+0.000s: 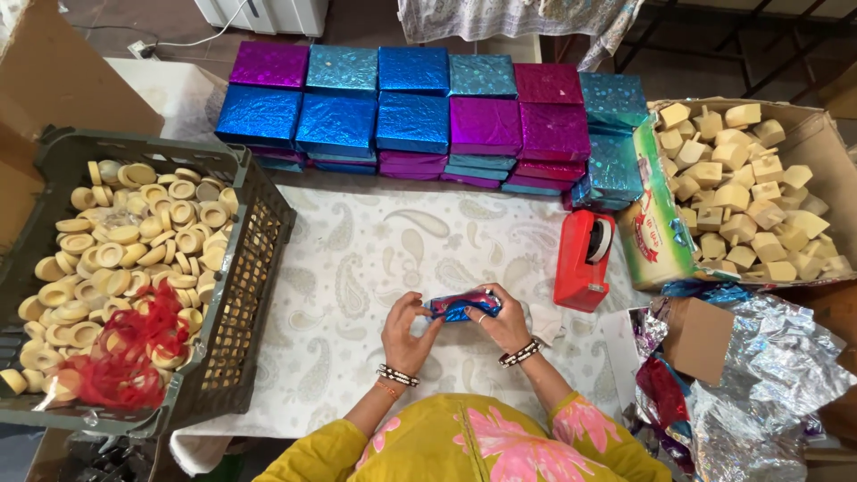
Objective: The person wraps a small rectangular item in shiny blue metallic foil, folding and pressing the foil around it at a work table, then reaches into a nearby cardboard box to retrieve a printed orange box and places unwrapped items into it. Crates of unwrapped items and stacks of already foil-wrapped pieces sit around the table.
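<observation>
a red tape dispenser (584,259) stands just right of the hands. beyond them sit stacked blue and purple foil-wrapped boxes (428,112). far left, a dark crate (254,223) holds round cream pieces (125,241) and red thread (125,353). far right, a cardboard box (826,134) holds cream blocks (745,196), with crumpled foil sheets (768,375) nearer.

Bright, even daylight fills the scene with only soft, faint shadows. The foil-wrapped boxes (420,112) and crumpled silver foil (768,366) throw sparkling glare. Focus is sharp throughout; wide-angle bending shows toward the edges.
</observation>
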